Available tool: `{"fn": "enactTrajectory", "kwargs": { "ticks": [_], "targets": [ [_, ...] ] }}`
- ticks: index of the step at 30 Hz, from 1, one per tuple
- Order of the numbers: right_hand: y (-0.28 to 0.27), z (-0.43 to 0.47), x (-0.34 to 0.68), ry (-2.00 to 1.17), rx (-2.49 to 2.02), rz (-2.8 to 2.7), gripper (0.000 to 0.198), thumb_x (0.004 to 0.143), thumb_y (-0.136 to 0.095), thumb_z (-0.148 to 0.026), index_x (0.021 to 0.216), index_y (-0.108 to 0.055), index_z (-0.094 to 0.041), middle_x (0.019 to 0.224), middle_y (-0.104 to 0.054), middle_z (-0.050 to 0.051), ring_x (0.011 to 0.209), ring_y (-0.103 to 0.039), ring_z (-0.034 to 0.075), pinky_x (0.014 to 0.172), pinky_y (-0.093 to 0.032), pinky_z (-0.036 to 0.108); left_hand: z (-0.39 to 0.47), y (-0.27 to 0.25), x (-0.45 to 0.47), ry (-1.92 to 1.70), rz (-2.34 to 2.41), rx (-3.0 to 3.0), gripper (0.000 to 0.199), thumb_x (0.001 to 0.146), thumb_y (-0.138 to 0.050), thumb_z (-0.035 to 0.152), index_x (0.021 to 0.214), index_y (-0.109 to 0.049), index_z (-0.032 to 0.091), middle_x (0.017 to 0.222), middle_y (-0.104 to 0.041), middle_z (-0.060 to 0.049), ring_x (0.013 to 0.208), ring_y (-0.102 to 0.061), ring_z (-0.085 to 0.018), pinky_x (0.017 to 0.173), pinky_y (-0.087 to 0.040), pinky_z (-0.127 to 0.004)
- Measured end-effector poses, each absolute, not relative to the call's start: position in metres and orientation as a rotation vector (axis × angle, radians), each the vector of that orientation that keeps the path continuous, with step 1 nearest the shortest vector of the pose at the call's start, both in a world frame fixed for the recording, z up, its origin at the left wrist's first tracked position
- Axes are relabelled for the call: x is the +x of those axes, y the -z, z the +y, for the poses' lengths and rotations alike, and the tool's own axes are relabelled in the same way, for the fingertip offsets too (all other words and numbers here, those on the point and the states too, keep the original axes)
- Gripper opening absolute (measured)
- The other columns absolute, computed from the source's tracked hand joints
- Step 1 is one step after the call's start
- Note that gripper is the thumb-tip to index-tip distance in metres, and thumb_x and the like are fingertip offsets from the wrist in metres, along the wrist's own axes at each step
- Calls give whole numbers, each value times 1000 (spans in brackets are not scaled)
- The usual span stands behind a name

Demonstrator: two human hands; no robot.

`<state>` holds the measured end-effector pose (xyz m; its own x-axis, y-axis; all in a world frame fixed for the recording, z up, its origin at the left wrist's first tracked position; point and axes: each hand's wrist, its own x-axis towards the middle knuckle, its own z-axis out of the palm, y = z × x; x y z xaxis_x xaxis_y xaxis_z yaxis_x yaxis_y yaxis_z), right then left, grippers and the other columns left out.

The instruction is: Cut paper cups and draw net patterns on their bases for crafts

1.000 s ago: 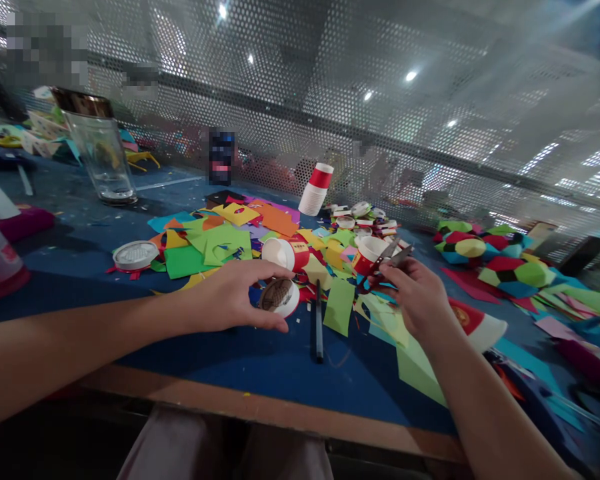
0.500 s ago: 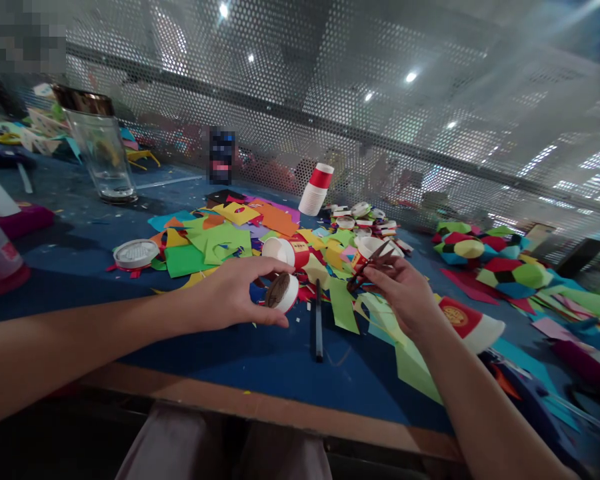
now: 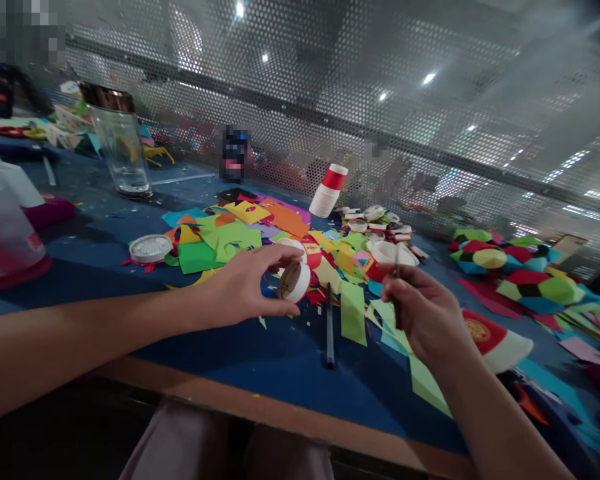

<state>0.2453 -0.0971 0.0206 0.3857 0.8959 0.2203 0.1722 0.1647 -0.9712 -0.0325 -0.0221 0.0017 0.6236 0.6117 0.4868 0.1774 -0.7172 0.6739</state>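
My left hand [image 3: 245,283] is closed on a cut-off paper cup base [image 3: 303,283], pinching its white rim between thumb and fingers, with the brown inside facing left. My right hand [image 3: 427,313] grips scissors [image 3: 398,303], seen nearly edge-on with the blades pointing up. The scissors are apart from the cup base. Behind my left hand lies a red and white paper cup [image 3: 313,255], partly hidden. A cut cup piece [image 3: 374,268] is just beyond the scissors. Below and between my hands, a dark pen [image 3: 330,333] lies on the blue table.
Coloured paper scraps [image 3: 235,237] spread over the table's middle. A cup base with red tabs [image 3: 151,249] lies at left. Stacked paper cups [image 3: 329,191] stand behind, near a perforated screen [image 3: 290,87]. A glass bottle [image 3: 123,147] stands at back left, paper balls [image 3: 535,287] at right.
The scissors have turned from slanting, with blades apart, to upright and edge-on. My left hand keeps hold of the cup base. The whole view has shifted slightly, moving things rightward.
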Motion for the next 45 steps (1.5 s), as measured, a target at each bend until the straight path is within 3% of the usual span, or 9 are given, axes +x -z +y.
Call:
{"fn": "enactTrajectory", "kwargs": {
  "ticks": [5,11,18,22,26,31,37,45],
  "targets": [
    [-24,-119,203,-1005,-1376,-1334,25,57,-88,-30,77,-80,-19,69,-72,4,57,-58,14,54,-48,26,-24,-7,-34,-1025,652,2314,58,75,-83,34,126,-60,19,128,-66,-10,111,-66,-27,99,-54,-42],
    [-14,-123,185,-1184,-1371,-1519,22,79,-71,-39,87,-71,-18,71,-63,0,50,-45,9,44,-33,22,-20,-8,-34,-1017,602,2365,55,75,-84,33,124,-64,20,132,-66,-10,116,-64,-28,101,-52,-40],
    [-6,-123,189,-1180,-1426,-1509,36,89,-59,-49,98,-68,-15,71,-60,0,49,-37,7,44,-25,22,-15,-8,-38,-1032,587,2413,64,78,-81,54,130,-63,24,130,-69,-9,117,-65,-28,104,-50,-40],
    [-9,-123,185,-1229,-1385,-1536,47,89,-61,-58,110,-64,-16,70,-60,-1,47,-39,7,43,-27,21,-19,-10,-38,-986,595,2376,66,77,-82,57,131,-62,25,125,-72,-6,108,-69,-25,101,-50,-37],
    [-12,-125,179,-1344,-1319,-1537,49,85,-64,-67,91,-62,-18,68,-58,-1,50,-46,8,44,-33,20,-21,-11,-37,-977,569,2383,63,77,-81,57,129,-65,24,121,-74,-5,106,-69,-24,97,-50,-34],
    [-11,-125,177,-1442,-1318,-1430,52,79,-73,-67,94,-64,-17,70,-62,-1,54,-55,8,48,-38,19,-19,-11,-37,-963,543,2375,63,76,-81,58,127,-66,24,121,-74,-5,105,-69,-24,95,-51,-34],
    [-11,-124,178,-1517,-1287,-1330,49,74,-80,-62,85,-61,-18,62,-62,-3,46,-49,7,45,-36,19,-16,-10,-40,-952,560,2433,66,73,-85,55,129,-66,25,127,-72,-5,113,-68,-26,99,-50,-32],
    [-4,-123,183,-1540,-1271,-1338,44,82,-73,-60,86,-63,-18,61,-62,-3,42,-47,5,43,-34,18,-12,-12,-40,-914,536,2459,69,69,-88,52,129,-67,24,127,-72,-4,116,-67,-25,100,-49,-30]
  ]
}}
